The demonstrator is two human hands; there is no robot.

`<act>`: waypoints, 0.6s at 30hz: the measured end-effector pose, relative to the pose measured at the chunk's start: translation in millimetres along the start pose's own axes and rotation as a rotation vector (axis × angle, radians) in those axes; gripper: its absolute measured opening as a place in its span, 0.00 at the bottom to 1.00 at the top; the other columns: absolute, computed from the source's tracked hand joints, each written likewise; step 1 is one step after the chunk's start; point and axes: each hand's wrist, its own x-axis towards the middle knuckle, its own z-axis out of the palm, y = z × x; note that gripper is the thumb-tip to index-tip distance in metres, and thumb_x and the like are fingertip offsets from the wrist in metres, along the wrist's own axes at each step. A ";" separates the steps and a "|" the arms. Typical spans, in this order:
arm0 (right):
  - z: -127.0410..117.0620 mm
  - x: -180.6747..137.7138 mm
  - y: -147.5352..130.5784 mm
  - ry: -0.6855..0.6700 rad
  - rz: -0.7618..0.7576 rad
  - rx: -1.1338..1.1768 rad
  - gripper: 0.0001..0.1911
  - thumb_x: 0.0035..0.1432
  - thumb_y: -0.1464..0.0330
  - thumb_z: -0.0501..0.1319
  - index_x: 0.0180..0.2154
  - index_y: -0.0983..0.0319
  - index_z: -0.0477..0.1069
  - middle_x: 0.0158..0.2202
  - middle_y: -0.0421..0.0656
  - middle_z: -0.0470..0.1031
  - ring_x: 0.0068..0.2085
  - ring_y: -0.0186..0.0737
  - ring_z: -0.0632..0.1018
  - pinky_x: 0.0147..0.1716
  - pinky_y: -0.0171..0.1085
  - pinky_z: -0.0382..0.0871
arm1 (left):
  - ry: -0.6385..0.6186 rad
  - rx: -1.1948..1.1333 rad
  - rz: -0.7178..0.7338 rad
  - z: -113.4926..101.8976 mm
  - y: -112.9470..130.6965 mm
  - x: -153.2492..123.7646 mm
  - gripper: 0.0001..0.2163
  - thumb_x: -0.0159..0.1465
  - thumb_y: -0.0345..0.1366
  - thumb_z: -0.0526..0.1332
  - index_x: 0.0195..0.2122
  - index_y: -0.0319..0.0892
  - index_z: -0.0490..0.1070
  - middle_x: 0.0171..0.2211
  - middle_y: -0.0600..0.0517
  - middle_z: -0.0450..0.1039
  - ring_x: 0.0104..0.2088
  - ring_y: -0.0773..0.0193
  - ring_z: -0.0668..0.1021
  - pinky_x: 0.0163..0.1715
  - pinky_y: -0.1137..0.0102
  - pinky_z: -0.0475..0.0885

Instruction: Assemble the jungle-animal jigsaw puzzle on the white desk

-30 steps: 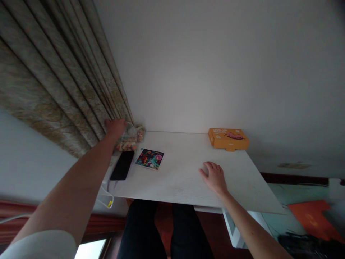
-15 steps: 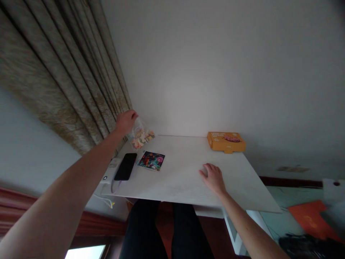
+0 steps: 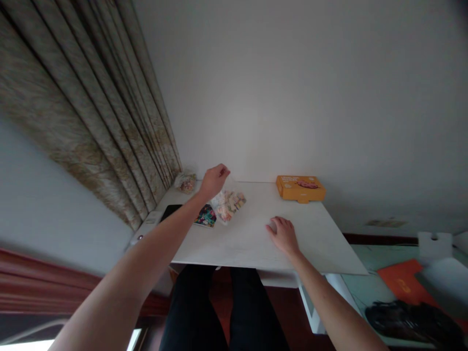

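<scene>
— Above the middle of the white desk (image 3: 256, 239), what did the left hand (image 3: 214, 179) hold?

— It was closed at the fingertips on the top edge of a clear bag of small coloured pieces (image 3: 228, 204). The bag hung under the hand, and its bottom was very close to the desk surface, just beside the colourful picture card (image 3: 205, 215). Whether it touched the desk, one could not tell.

— And the right hand (image 3: 282, 234)?

— It lay flat and open on the desk, palm down, holding nothing, well apart from the bag.

— How should such a carry be done well?

— In my judgement, the pinch had to stay firm on the top edge, so that the pieces did not spill, and the bag had to come down slowly onto a bare part of the desk, not onto the card or the black phone (image 3: 168, 212).

— Was any writing readable?

— No. The orange box (image 3: 300, 187) at the far edge showed pale letters and a dark red picture on its lid, but they were too small to read. A second bag (image 3: 185, 182) lay by the curtain (image 3: 91, 112), with no label visible.
</scene>
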 end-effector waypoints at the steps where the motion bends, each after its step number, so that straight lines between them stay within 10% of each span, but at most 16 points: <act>1: -0.1 0.2 0.2 -0.003 -0.001 0.001 0.19 0.70 0.56 0.53 0.49 0.60 0.74 0.51 0.51 0.78 0.51 0.53 0.75 0.55 0.49 0.63 | -0.013 -0.024 -0.003 10.8 5.4 -4.9 0.07 0.67 0.36 0.59 0.34 0.42 0.74 0.30 0.52 0.76 0.32 0.63 0.75 0.37 0.69 0.68; 10: 1.0 2.3 4.7 -0.011 0.019 0.074 0.25 0.75 0.59 0.42 0.53 0.63 0.73 0.51 0.52 0.79 0.52 0.49 0.77 0.56 0.47 0.63 | -0.094 -0.271 -0.136 94.1 41.6 -41.6 0.07 0.68 0.34 0.59 0.33 0.42 0.74 0.28 0.53 0.75 0.29 0.65 0.76 0.35 0.71 0.69; 18: 2.1 -0.4 4.2 -0.028 0.033 0.076 0.25 0.71 0.53 0.50 0.57 0.62 0.70 0.54 0.52 0.78 0.56 0.51 0.75 0.61 0.52 0.59 | -0.024 -0.303 -0.200 101.5 27.2 -52.7 0.10 0.69 0.41 0.61 0.42 0.41 0.78 0.34 0.49 0.80 0.36 0.62 0.80 0.41 0.69 0.72</act>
